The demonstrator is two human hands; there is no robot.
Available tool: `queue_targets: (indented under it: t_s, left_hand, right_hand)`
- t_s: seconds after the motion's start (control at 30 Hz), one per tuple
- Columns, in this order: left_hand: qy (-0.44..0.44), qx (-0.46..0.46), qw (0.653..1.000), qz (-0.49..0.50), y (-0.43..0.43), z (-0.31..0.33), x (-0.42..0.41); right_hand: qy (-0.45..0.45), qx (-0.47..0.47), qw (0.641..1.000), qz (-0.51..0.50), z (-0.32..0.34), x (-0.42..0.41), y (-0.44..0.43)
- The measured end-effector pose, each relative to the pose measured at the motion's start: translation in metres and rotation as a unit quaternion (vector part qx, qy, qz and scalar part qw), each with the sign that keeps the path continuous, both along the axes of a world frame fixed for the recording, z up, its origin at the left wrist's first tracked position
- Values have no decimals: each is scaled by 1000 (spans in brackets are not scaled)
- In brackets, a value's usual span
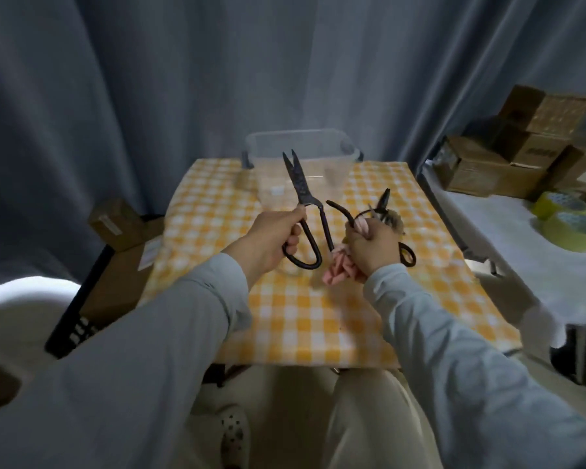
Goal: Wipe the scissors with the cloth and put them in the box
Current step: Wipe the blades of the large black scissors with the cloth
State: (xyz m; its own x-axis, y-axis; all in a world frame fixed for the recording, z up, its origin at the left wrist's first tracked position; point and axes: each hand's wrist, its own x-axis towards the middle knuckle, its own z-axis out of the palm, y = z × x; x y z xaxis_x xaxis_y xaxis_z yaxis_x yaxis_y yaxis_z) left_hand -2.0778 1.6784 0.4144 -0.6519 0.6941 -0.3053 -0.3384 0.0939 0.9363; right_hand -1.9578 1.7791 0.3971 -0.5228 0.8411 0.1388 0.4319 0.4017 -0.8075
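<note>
My left hand (pixel 271 240) grips one loop handle of a pair of large dark iron scissors (pixel 300 191), held upright over the table with the blade tips slightly apart and pointing at the clear plastic box (pixel 335 148). My right hand (pixel 374 247) holds a bunched pink cloth (pixel 339 270) together with a second pair of dark scissors (pixel 383 201), whose blades stick up past my fingers and whose handle loop shows to the right of my wrist. The box stands at the table's far edge.
The table carries a yellow-and-white checked cloth (pixel 305 316). Cardboard boxes (pixel 508 154) and yellow tape rolls (pixel 569 228) sit on a white surface to the right. A cardboard box (pixel 122 228) and a black crate lie to the left. Grey curtains hang behind.
</note>
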Motion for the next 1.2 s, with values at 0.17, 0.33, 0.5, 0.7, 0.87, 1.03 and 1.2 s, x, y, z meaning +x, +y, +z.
queue_targets:
  t_s: [0.17, 0.33, 0.5, 0.7, 0.87, 1.03, 1.2]
  left_hand:
    - [66, 8, 997, 39, -47, 24, -10]
    - [119, -24, 990, 73, -72, 35, -10]
    - [151, -88, 985, 5, -63, 29, -1]
    - [114, -107, 986, -62, -48, 8, 19]
    - [21, -60, 996, -65, -62, -21, 36]
    - [-192, 101, 975, -41, -86, -35, 36]
    - [-398, 255, 874, 115, -99, -45, 58]
  right_hand:
    - [29, 9, 996, 84, 15, -28, -31]
    - [13, 53, 989, 139, 21, -29, -32]
    - [-1, 60, 988, 140, 17, 0, 5]
    - [-22, 34, 992, 120, 0, 36, 28]
    - [9, -58, 993, 100, -22, 61, 19]
    - [87, -173, 979, 62, -33, 77, -8]
    - [173, -260, 950, 15, -44, 80, -38]
